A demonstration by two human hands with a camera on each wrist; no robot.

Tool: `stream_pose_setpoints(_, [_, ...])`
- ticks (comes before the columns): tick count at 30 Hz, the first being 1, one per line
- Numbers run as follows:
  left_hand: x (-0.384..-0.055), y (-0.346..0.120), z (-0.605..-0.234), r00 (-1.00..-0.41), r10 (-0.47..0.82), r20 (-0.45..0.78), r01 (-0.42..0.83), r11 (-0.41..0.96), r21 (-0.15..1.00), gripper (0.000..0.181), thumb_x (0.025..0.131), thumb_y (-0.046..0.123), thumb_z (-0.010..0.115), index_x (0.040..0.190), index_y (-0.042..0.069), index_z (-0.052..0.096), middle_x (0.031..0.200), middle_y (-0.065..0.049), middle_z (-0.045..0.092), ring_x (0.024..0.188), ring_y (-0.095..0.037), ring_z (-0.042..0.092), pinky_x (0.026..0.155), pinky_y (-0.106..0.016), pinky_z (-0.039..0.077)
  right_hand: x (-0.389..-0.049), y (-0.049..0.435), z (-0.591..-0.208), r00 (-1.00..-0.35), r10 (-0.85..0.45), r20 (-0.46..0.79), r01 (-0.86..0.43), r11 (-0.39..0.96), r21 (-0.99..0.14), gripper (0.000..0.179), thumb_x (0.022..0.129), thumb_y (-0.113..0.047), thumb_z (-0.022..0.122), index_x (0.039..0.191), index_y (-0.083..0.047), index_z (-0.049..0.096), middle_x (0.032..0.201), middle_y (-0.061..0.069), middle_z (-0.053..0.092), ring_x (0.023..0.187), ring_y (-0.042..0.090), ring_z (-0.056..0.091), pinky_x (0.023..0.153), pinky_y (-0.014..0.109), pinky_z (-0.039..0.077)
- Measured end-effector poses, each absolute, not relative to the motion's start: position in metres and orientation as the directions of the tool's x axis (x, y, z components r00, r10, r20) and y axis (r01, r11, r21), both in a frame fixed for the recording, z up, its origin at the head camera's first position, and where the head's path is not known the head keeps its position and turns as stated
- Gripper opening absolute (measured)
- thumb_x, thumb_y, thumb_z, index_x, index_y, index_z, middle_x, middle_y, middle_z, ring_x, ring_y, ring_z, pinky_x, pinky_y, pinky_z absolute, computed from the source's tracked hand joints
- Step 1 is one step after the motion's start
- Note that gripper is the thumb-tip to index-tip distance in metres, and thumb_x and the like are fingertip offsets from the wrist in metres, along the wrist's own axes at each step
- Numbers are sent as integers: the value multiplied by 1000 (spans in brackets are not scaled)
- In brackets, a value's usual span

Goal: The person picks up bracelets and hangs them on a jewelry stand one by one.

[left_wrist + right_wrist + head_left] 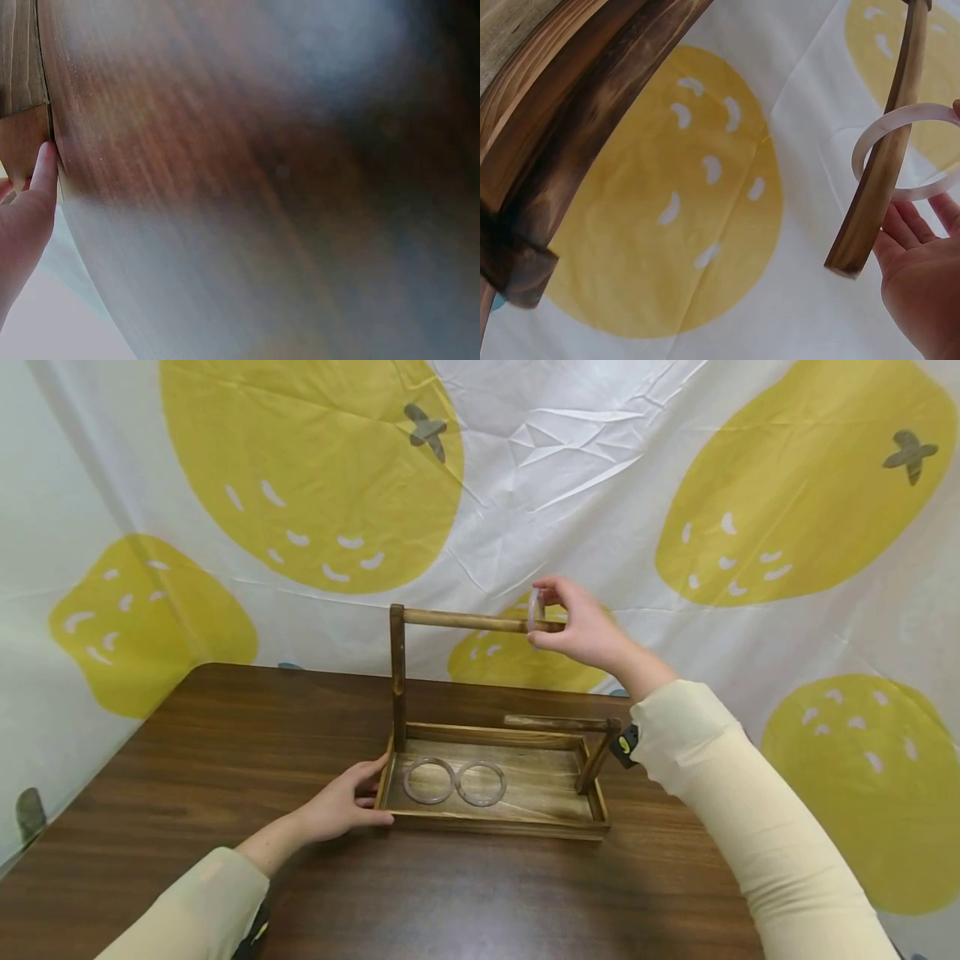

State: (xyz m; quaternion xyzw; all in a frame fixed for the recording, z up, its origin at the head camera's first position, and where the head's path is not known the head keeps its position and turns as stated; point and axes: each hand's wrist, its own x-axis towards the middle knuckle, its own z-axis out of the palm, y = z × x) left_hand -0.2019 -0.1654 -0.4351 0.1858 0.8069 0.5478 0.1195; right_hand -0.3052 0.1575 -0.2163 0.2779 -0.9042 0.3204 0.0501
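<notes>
A brown wooden display stand has a shallow tray [495, 827], a tall left post [398, 685] and an upper bar [465, 621] running right from it. My right hand [588, 625] pinches a pale, translucent bangle [533, 609] between thumb and fingers. In the right wrist view this bangle [860, 154] encircles the upper bar [877, 202] near its free end. Two similar bangles, a left one [406, 783] and a right one [504, 783], lie flat side by side in the tray. My left hand [337, 802] holds the tray's left end, thumb at the front corner.
A shorter right post [592, 762] carries a lower bar [555, 723] pointing left, below my right forearm. The stand is on a dark wooden table [285, 735]. Behind it hangs a white cloth [570, 460] with yellow fruit prints.
</notes>
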Motion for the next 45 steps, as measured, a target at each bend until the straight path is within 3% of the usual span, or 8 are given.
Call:
stream_pose_setpoints(6, [-200, -164, -433, -901, 433, 21, 183, 337, 923, 94, 78, 12, 76, 146, -8, 15, 138, -34, 26, 121, -48, 43, 95, -38, 53, -305, 148, -216, -825, -492, 276, -559, 648, -518, 66, 79, -11, 68, 136, 2, 37, 125, 22, 46, 123, 33, 42, 107, 48, 38])
stream_pose_setpoints(16, [-198, -163, -430, -900, 434, 33, 198, 340, 919, 92, 78, 9, 75, 146, -9, 15, 139, -35, 26, 121, -48, 44, 95, -40, 52, -302, 138, -214, -823, -494, 282, -566, 662, -491, 71, 77, -13, 68, 138, 3, 36, 125, 22, 47, 121, 32, 43, 109, 46, 35])
stream_pose_setpoints(45, [-201, -165, -435, -903, 428, 23, 186, 343, 921, 93, 78, 12, 76, 146, -7, 16, 139, -33, 26, 122, -47, 43, 95, -36, 53, -302, 106, -215, -814, -524, 250, -575, 670, -470, 76, 77, -20, 70, 139, 2, 33, 129, 18, 45, 121, 30, 44, 108, 42, 37])
